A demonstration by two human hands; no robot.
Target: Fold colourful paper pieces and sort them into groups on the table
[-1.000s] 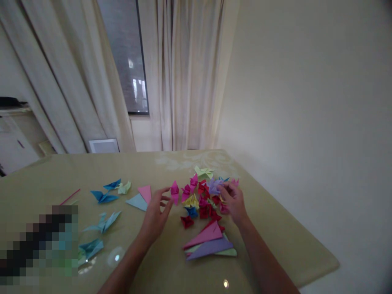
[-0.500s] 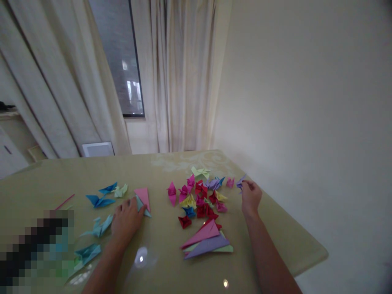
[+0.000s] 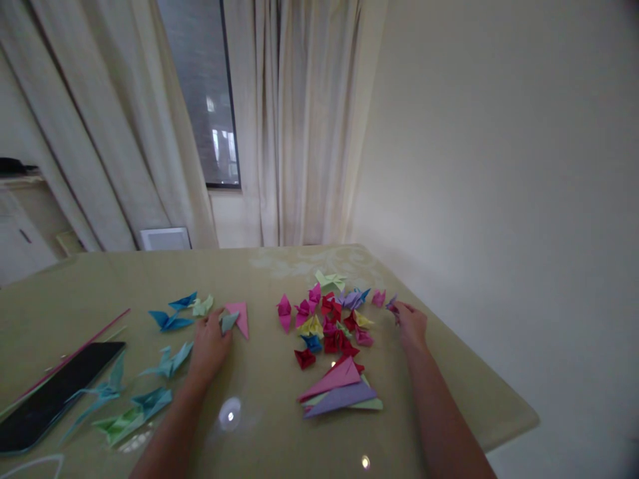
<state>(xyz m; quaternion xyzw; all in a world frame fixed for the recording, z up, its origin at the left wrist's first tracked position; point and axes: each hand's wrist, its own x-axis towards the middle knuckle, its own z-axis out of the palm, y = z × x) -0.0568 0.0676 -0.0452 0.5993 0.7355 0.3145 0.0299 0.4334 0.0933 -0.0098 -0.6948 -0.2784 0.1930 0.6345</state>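
My left hand [image 3: 211, 342] is closed on a pale blue folded paper [image 3: 229, 322], beside a pink folded paper [image 3: 241, 317] that lies flat on the table. My right hand [image 3: 412, 324] pinches a small purple origami crane [image 3: 392, 304] at the right end of the group; its far part shows past the fingertips. Between the hands is a cluster of origami cranes in red [image 3: 331, 306], yellow [image 3: 311, 326] and magenta [image 3: 284, 311]. Nearest my right hand is a pink folded piece [image 3: 379, 297].
A stack of flat folded papers [image 3: 341, 398] lies in front of the cluster. To the left are blue cranes [image 3: 170, 322], teal cranes [image 3: 170, 361], a black phone [image 3: 54, 392] and a thin pink stick [image 3: 82, 346]. The table edge [image 3: 464, 356] slants down at right.
My left hand has drawn the pale blue paper slightly left, off the pink one. My right hand stays by the purple crane, slightly lower. The view has shifted a little.
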